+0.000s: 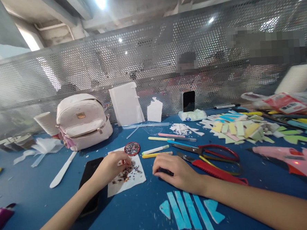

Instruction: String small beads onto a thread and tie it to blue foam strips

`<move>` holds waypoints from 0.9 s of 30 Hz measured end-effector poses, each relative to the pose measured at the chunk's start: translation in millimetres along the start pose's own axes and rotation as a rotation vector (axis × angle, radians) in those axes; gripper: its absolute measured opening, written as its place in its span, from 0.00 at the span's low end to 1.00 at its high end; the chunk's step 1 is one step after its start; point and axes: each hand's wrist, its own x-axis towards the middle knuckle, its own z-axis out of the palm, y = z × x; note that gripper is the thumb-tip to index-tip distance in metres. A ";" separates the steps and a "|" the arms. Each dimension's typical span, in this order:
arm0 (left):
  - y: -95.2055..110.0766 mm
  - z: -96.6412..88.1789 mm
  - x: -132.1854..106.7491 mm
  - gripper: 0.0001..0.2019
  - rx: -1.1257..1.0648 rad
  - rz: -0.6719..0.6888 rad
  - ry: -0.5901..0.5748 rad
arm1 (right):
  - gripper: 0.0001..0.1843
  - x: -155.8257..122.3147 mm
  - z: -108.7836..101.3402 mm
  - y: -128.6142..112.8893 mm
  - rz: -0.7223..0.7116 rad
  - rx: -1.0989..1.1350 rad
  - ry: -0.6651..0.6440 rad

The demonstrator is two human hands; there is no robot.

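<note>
My left hand (pixel 116 164) is over a white paper sheet (pixel 113 190), its bent fingertips pinched down among small dark, glittery bits (pixel 132 170). Whatever those fingers grip is too small to name. Touching the sheet's upper edge is a round red-rimmed disc (pixel 132 148) filled with similar glittery bits. My right hand (pixel 173 169) rests on the blue table with its fingers curled around something dark, mostly hidden by the hand. Just beyond it are several markers (pixel 155 150), and scissors with red handles (pixel 213 153) sit to its right. Cut blue strips (pixel 192 209) are spread below the right wrist.
A black phone (pixel 89 198) lies under my left forearm. Behind stand a white backpack (pixel 83 122), white boards (pixel 127 104) and a perforated metal screen (pixel 150 66). On the right are a pink glue gun (pixel 286 159) and a pile of coloured scraps (pixel 237 129). A white plastic knife (pixel 63 169) lies left.
</note>
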 end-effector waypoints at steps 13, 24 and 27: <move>-5.2 -5.5 -0.3 0.05 -0.070 0.024 -0.059 | 0.06 0.4 -0.8 -0.9 -0.001 -0.013 -0.008; -13.0 -1.8 -1.5 0.08 -0.075 0.026 -0.118 | 0.06 0.1 -0.4 -0.3 -0.001 0.013 -0.001; -9.1 -2.5 -1.9 0.08 -0.047 0.036 -0.107 | 0.06 0.2 -0.2 -0.6 0.004 0.019 0.000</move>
